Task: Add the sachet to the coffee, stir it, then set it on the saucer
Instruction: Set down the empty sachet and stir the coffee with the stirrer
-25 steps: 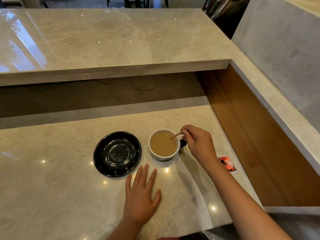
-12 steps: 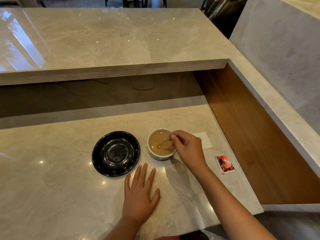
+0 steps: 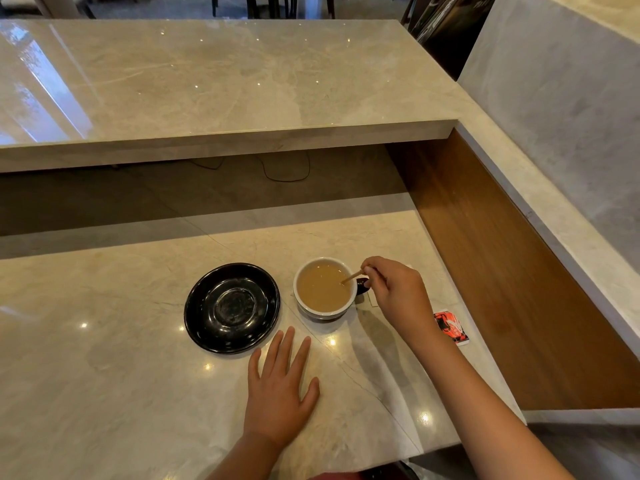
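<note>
A white cup (image 3: 323,311) of light brown coffee stands on the marble counter, its dark handle pointing right. My right hand (image 3: 398,294) is just right of the cup, fingers pinched on a thin wooden stirrer (image 3: 351,277) whose tip dips into the coffee at the right side. An empty black saucer (image 3: 232,308) sits directly left of the cup, not touching it. My left hand (image 3: 280,393) lies flat on the counter, fingers spread, in front of the saucer and cup. A red and white sachet (image 3: 450,327) lies on the counter to the right of my forearm.
A raised marble bar top (image 3: 214,77) runs across the back, with a dark recess and a cable (image 3: 287,171) beneath it. A wooden side panel (image 3: 519,271) walls the counter on the right. The counter's front edge is close to my body.
My right hand swung from over the cup's right rim back out to the right, carrying the stirrer through the coffee. The left hand, cup and saucer stayed put.
</note>
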`<state>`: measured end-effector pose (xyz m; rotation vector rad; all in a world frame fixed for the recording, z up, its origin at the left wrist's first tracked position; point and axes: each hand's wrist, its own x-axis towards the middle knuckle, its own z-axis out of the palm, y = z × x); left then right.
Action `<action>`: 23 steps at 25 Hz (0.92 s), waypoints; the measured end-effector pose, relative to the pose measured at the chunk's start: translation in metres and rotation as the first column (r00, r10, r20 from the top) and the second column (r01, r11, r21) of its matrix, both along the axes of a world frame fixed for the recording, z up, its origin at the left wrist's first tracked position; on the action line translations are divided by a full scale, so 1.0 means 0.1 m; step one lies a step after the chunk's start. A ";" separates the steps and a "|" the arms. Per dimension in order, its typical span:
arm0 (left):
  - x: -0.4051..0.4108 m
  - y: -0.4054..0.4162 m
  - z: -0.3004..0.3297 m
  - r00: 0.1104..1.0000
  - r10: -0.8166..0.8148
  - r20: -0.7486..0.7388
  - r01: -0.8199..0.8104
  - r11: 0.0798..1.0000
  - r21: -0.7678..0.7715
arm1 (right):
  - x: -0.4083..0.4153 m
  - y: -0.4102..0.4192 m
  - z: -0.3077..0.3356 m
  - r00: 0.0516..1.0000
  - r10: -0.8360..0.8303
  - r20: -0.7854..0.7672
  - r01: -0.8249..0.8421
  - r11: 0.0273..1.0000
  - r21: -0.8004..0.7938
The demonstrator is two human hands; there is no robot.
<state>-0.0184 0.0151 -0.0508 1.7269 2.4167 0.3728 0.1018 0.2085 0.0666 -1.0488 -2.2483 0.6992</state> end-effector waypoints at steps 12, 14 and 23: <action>0.00 0.00 0.00 1.000 0.000 0.006 0.000 1.000 0.004 | -0.07 -0.16 -0.06 0.940 -0.266 -0.213 0.120 0.842 -0.525; 0.00 0.00 0.00 1.000 0.003 0.008 -0.003 1.000 0.004 | -0.16 -0.14 -0.06 0.918 -0.306 -0.252 0.120 0.821 -0.558; 0.00 0.00 -0.01 1.000 0.001 0.013 -0.001 1.000 0.008 | -0.04 -0.13 0.02 0.991 -0.119 -0.068 0.113 0.990 -0.088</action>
